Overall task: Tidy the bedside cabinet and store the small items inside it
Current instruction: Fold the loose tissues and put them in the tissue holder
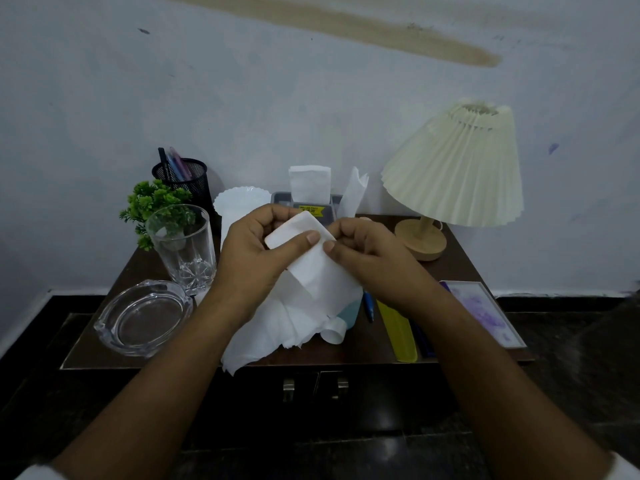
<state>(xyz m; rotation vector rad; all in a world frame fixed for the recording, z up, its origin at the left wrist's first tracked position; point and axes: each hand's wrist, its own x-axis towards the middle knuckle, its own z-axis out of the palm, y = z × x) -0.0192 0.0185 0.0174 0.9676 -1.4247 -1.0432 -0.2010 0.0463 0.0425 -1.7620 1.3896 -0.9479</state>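
Head view: tissue (308,271) is held above the cabinet top (377,351), pinched by left hand (256,258) and right hand (367,261). Fold edge to edge and keep the trailing end off the pen (368,306) and glass (183,247).

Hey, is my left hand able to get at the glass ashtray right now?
Probably not yet: the left hand grips the white tissue with the right hand. The glass ashtray sits uncovered at the near-left corner of the cabinet, nothing over it.
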